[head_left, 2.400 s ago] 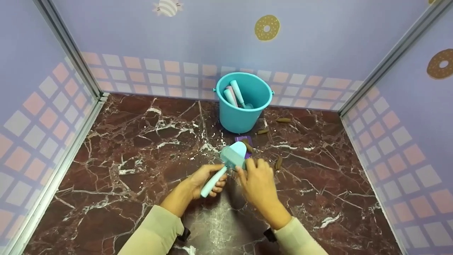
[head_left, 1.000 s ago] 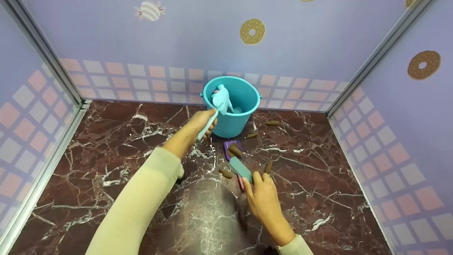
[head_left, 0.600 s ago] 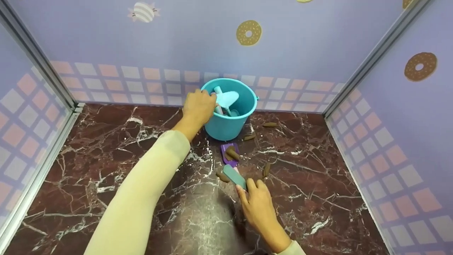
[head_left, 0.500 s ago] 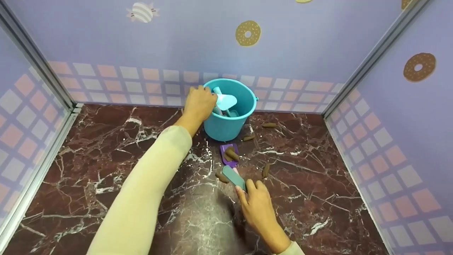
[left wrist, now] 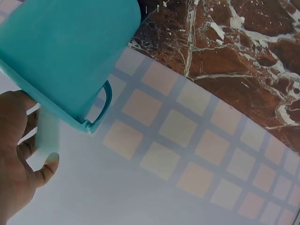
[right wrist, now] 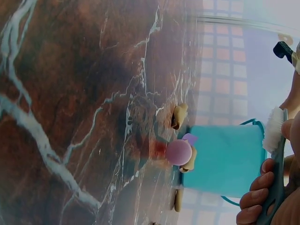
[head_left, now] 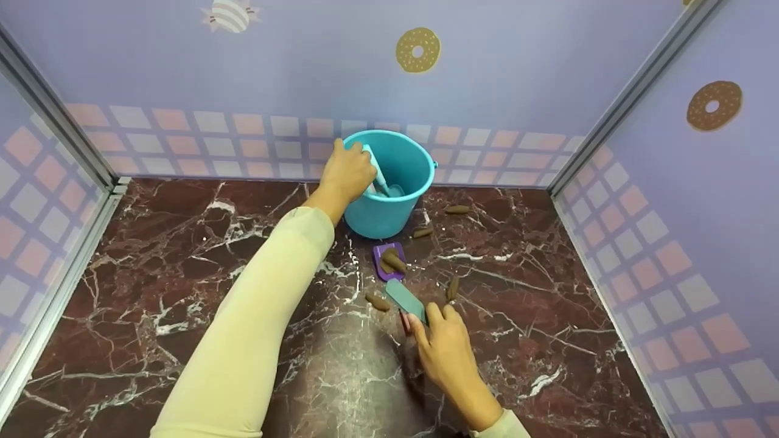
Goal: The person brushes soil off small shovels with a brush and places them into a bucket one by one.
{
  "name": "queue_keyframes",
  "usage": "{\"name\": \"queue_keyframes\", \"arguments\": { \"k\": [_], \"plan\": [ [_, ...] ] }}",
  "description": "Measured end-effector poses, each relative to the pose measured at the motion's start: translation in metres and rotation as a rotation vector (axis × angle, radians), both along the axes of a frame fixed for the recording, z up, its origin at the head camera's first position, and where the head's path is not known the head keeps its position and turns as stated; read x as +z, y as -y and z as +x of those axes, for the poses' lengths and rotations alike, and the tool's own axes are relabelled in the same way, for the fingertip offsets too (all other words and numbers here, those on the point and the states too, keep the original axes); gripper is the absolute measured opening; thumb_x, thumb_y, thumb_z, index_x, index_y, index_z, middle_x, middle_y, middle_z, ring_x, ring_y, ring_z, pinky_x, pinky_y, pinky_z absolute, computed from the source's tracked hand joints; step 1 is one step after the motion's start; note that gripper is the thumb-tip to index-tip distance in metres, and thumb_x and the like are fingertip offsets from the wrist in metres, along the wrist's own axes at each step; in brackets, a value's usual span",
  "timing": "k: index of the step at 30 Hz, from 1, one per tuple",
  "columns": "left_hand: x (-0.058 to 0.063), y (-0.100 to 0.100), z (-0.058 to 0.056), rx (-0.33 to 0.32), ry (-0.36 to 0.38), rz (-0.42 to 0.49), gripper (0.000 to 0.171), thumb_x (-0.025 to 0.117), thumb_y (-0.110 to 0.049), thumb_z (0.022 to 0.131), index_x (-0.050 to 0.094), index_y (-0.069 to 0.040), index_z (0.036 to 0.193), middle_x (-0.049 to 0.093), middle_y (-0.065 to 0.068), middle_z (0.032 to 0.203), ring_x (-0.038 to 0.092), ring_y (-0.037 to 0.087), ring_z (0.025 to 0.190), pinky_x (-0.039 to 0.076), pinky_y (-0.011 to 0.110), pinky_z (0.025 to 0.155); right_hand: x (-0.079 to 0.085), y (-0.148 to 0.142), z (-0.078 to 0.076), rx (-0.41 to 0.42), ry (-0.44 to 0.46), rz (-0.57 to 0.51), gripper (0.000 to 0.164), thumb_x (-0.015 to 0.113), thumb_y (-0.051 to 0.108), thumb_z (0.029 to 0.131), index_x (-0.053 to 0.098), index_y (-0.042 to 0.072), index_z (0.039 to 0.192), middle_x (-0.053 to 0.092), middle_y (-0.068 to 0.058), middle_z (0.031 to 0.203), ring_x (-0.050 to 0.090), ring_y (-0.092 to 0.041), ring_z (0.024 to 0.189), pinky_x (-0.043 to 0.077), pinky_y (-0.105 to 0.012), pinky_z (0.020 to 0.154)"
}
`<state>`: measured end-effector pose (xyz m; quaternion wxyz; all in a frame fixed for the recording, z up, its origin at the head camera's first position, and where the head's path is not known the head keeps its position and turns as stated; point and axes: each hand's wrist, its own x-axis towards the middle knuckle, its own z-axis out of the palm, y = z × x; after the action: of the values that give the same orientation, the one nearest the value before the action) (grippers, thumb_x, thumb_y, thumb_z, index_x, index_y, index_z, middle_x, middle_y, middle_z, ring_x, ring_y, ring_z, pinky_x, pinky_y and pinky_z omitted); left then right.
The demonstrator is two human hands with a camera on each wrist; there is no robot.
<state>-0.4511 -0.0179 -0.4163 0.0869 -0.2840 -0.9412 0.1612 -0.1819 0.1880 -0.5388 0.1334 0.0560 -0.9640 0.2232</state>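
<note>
My left hand (head_left: 347, 173) reaches over the left rim of a turquoise bucket (head_left: 377, 213). In the left wrist view, a blurred pale blue handle (left wrist: 48, 131) lies between its fingers and its outstretched thumb. Inside the bucket leans a light blue handle (head_left: 376, 170). My right hand (head_left: 447, 350) grips a teal brush (head_left: 406, 299); white bristles (right wrist: 273, 131) show in the right wrist view. Before it lies a small purple shovel (head_left: 382, 271) bearing brown lumps (head_left: 392, 260). The shovel's pinkish handle (head_left: 404, 320) runs below the brush, with a rounded end (right wrist: 179, 152).
Loose brown pieces lie on the dark marbled floor: one left of the brush (head_left: 378, 301), another near my right hand (head_left: 452, 289), and two beside the bucket (head_left: 423, 232). A lilac back wall (head_left: 292, 140) stands right behind the bucket, with side walls left and right.
My left hand carried a light blue shovel from beside the right hand to the bucket. Its blade, visible over the mouth half a second ago, is now out of sight. The right hand keeps the brush.
</note>
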Motion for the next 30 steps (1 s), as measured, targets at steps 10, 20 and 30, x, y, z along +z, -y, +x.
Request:
{"name": "queue_keyframes", "arguments": {
  "k": [10,20,30],
  "plan": [
    [-0.002,0.009,0.004,0.02,0.041,0.119,0.031,0.051,-0.032,0.106,0.066,-0.016,0.127,0.063,0.015,0.128,0.049,0.037,0.124,0.034,0.069,0.105,0.002,0.0,0.0,0.0,-0.061,-0.006,0.036,0.057,0.044,0.102,0.048,0.014,0.085,0.034,0.0,0.076,0.035,-0.018,0.066,0.038,-0.035,0.063],
    [-0.006,0.022,0.022,0.062,0.026,0.188,0.042,0.042,-0.041,0.108,0.058,-0.014,0.136,0.058,0.015,0.136,0.048,0.036,0.126,0.036,0.068,0.101,0.009,-0.011,-0.003,-0.025,-0.062,-0.027,0.035,0.057,0.043,0.102,0.053,0.011,0.089,0.045,-0.004,0.08,0.047,-0.023,0.072,0.047,-0.043,0.069],
    [-0.045,0.046,0.1,0.175,0.078,0.499,0.059,0.037,-0.058,0.104,0.049,-0.016,0.145,0.048,0.014,0.149,0.04,0.036,0.138,0.03,0.066,0.109,0.023,-0.04,-0.013,-0.134,-0.058,-0.052,0.037,0.053,0.043,0.104,0.051,0.01,0.088,0.043,-0.007,0.077,0.043,-0.025,0.066,0.043,-0.042,0.061]
  ]
}}
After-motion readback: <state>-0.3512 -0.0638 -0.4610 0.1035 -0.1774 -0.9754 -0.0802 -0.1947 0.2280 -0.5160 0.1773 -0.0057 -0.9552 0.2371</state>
